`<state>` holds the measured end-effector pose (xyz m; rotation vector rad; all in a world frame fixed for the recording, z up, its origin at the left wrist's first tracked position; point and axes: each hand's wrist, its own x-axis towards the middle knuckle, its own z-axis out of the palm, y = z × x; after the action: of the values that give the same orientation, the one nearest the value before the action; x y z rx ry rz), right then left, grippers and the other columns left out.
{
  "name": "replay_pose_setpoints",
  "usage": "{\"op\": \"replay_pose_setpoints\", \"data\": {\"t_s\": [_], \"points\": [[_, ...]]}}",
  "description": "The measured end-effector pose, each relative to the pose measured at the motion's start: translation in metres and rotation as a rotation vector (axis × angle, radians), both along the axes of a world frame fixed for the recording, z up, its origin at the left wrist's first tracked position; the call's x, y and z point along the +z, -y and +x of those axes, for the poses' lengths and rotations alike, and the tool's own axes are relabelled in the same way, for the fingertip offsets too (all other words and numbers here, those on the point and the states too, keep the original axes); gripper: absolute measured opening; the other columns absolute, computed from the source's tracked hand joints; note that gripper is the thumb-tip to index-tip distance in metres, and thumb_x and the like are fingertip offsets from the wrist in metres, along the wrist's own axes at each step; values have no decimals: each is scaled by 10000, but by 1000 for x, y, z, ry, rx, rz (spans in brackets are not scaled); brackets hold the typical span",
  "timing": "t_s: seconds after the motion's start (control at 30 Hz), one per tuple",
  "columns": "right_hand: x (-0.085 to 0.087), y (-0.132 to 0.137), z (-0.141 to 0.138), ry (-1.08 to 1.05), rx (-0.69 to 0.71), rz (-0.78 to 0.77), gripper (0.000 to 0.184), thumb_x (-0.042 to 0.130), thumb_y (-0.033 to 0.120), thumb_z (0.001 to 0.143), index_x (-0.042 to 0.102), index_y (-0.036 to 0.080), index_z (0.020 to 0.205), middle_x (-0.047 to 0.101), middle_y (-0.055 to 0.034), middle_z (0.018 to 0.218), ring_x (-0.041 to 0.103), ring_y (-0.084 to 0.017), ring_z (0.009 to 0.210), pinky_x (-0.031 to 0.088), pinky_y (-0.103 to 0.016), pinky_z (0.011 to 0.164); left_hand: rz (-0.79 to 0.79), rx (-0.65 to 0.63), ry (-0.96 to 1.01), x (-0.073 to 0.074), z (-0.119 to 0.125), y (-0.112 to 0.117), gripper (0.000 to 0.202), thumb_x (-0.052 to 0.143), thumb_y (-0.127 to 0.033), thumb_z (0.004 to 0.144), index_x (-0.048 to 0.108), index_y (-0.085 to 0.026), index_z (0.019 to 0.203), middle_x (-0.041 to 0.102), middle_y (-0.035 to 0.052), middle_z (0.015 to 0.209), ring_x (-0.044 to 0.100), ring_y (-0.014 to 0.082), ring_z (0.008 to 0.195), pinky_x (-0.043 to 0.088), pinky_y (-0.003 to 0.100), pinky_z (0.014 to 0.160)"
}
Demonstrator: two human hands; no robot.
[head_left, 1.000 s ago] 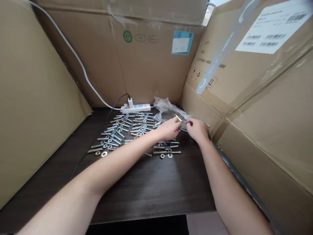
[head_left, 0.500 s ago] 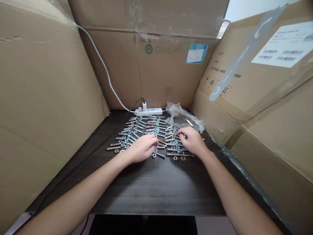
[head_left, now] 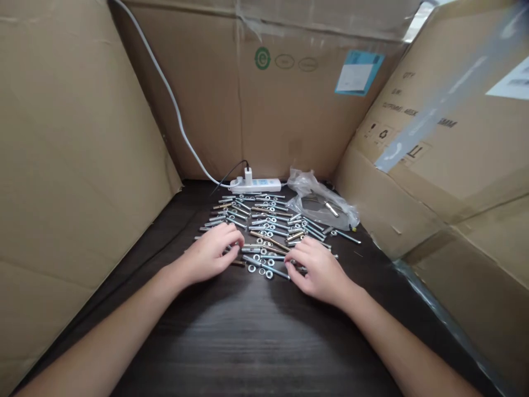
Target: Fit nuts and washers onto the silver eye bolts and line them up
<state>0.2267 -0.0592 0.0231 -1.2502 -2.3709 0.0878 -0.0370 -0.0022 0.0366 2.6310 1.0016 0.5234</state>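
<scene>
Metal bolts [head_left: 279,272], silver and brass-toned, are laid in rough columns on the dark surface [head_left: 239,336], with ring-shaped hardware [head_left: 269,274] interspersed. The left hand [head_left: 215,249] is placed over the near left part of the array, its fingers curled; whether anything is grasped cannot be told. The right hand [head_left: 316,270] is placed over the near right part, its fingers bent beside a bolt end; a grasp cannot be confirmed there either. Behind the array, a white power strip [head_left: 270,184] is fitted with a white plug [head_left: 248,176]. To its right is set a clear plastic bag [head_left: 303,181]. All is enclosed by cardboard panels [head_left: 202,105].
</scene>
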Motion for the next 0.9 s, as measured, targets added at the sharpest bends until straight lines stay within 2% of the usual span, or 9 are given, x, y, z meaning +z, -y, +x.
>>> {"op": "replay_pose_setpoints", "data": {"t_s": [0.2, 0.37, 0.47, 0.6, 0.9], "points": [[-6, 10, -16, 202, -32, -49, 118, 557, 273, 830, 630, 180, 824, 586, -49, 803, 477, -215, 837, 369, -350, 794, -15, -46, -111, -6, 13, 15, 100, 484, -204, 853, 566, -191, 909, 530, 35, 900, 465, 190, 883, 396, 316, 785], [-4, 2, -35, 382, -40, 24, 106, 553, 228, 806, 610, 161, 748, 597, -73, 777, 495, -244, 845, 373, -368, 780, 0, -75, -102, -15, 14, 16, 104, 500, -223, 858, 570, -191, 928, 523, 40, 904, 463, 193, 885, 395, 308, 773], [0, -3, -45, 416, -18, 35, 50, 572, 193, 756, 597, 160, 728, 609, -85, 776, 514, -253, 834, 387, -369, 767, 9, -74, -91, -21, 15, 13, 94, 505, -197, 856, 570, -191, 924, 530, 35, 895, 466, 191, 886, 396, 305, 773], [-1, -4, -43, 327, -31, 33, 17, 565, 181, 739, 572, 175, 724, 595, -65, 769, 527, -220, 762, 407, -333, 697, 39, -63, -76, -25, 16, 13, 73, 509, -188, 858, 571, -188, 897, 530, 37, 896, 471, 192, 879, 402, 305, 757], [-8, -6, -26, -59, -30, -13, 47, 546, 203, 809, 547, 194, 855, 596, 15, 742, 545, -128, 620, 405, -250, 593, 35, -26, 76, -15, 17, 16, 141, 464, -193, 880, 552, -201, 990, 559, 44, 978, 512, 187, 925, 425, 316, 816]]}}
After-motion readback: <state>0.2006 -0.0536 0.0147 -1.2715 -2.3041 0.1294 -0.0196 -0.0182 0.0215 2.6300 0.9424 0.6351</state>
